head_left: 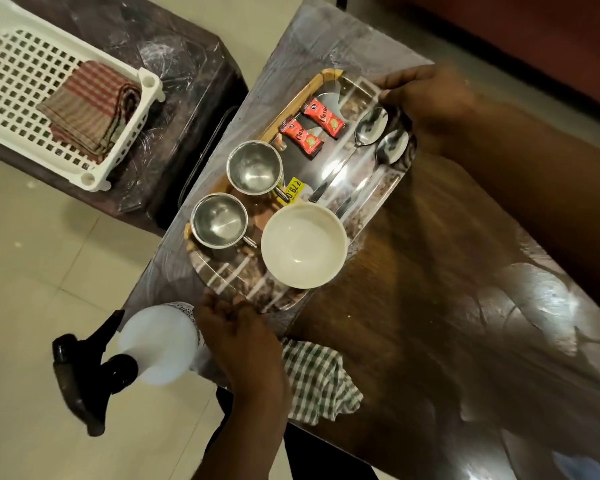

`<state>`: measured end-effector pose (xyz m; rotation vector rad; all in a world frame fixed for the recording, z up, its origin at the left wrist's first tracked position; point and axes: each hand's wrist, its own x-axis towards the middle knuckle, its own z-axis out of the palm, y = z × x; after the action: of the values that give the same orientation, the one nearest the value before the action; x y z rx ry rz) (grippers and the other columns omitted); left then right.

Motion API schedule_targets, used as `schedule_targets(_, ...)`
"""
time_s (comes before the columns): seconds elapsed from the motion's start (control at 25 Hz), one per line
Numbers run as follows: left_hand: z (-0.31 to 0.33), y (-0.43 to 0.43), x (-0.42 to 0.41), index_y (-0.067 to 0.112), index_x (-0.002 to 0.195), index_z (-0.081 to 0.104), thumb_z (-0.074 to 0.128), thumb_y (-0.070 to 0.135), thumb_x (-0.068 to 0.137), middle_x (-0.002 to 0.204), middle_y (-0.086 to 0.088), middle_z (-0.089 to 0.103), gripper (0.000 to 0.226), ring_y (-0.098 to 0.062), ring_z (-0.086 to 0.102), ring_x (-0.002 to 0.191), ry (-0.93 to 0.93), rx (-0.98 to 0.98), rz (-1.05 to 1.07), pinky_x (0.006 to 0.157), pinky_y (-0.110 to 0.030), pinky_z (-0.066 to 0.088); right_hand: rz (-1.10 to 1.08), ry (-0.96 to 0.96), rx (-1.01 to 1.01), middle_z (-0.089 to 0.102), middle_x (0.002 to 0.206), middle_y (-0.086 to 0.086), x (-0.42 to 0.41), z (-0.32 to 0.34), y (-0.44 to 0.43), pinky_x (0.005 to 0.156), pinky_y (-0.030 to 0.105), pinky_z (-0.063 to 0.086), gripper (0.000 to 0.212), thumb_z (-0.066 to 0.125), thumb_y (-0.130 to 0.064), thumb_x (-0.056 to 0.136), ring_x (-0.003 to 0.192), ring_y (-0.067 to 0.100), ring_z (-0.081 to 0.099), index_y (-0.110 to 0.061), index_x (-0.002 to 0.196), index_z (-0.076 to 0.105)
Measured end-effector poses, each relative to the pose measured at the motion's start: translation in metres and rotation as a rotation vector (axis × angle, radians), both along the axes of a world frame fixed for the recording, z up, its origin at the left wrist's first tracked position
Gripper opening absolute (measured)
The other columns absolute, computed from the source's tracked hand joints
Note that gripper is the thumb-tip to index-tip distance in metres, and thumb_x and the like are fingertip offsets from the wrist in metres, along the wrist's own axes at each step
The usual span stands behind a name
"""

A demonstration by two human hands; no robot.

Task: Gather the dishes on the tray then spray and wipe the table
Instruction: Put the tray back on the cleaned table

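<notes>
Both hands are gripping the tray [229, 271] by its ends, fingers curling round the rim: left hand [238, 344] at lower centre, right hand [430, 98] at upper right. Cups [254, 167], bowl [303, 245] and spoons [371, 124] are sitting on it.

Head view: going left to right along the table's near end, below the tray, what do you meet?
The spray bottle → left hand gripping the tray → green checked cloth.

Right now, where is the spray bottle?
Head view, lower left: the spray bottle sits at the table edge, just left of the left hand, below the tray.
</notes>
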<state>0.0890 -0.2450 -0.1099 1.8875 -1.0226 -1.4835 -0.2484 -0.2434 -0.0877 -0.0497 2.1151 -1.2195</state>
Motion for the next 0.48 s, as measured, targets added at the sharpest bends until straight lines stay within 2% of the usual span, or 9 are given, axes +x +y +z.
schedule_targets(0.12, 0.043, 0.001, -0.001, 0.01, 0.144, 0.054, 0.049, -0.007, 0.101, 0.126, -0.005, 0.069, 0.047, -0.011, 0.07, 0.101, -0.001, -0.067, -0.106, 0.079, -0.019, 0.059, -0.167, -0.06, -0.064, 0.079, 0.089, 0.008, 0.0, 0.045, 0.044, 0.071, 0.035, 0.067, 0.025, 0.056, 0.006, 0.102, 0.07, 0.017, 0.077, -0.006, 0.095, 0.077)
schedule_targets(0.24, 0.087, -0.005, -0.002, 0.009, 0.144, 0.057, 0.051, -0.005, 0.101, 0.121, -0.002, 0.068, 0.046, -0.02, 0.067, 0.111, 0.014, -0.135, -0.188, 0.086, -0.02, 0.056, -0.268, -0.066, -0.08, 0.079, 0.088, 0.01, 0.014, 0.102, 0.101, 0.066, 0.035, 0.065, 0.028, 0.053, 0.004, 0.104, 0.07, 0.018, 0.076, -0.007, 0.099, 0.079)
schedule_targets(0.32, 0.121, -0.009, -0.002, 0.016, 0.139, 0.061, 0.051, -0.001, 0.1, 0.119, -0.002, 0.072, 0.043, -0.022, 0.072, 0.111, 0.125, -0.136, -0.235, 0.092, -0.03, 0.061, -0.347, -0.089, -0.114, 0.079, 0.091, 0.014, 0.03, 0.139, 0.144, 0.064, 0.035, 0.063, 0.029, 0.05, 0.003, 0.105, 0.072, 0.021, 0.076, -0.001, 0.112, 0.078)
schedule_targets(0.4, 0.165, -0.011, 0.003, 0.014, 0.136, 0.065, 0.05, -0.002, 0.102, 0.121, -0.007, 0.076, 0.04, -0.02, 0.076, 0.107, 0.216, -0.107, -0.307, 0.086, -0.032, 0.064, -0.471, -0.12, -0.161, 0.078, 0.09, 0.013, 0.057, 0.179, 0.188, 0.062, 0.032, 0.062, 0.031, 0.046, 0.003, 0.106, 0.07, 0.019, 0.075, 0.002, 0.117, 0.075)
schedule_targets(0.48, 0.21, -0.015, 0.007, 0.013, 0.137, 0.067, 0.05, -0.004, 0.103, 0.119, -0.01, 0.078, 0.041, -0.017, 0.079, 0.1, 0.29, -0.094, -0.451, 0.077, -0.027, 0.065, -0.588, -0.123, -0.18, 0.079, 0.085, 0.008, 0.091, 0.215, 0.23, 0.064, 0.031, 0.061, 0.032, 0.045, 0.004, 0.106, 0.069, 0.018, 0.074, -0.001, 0.108, 0.077)
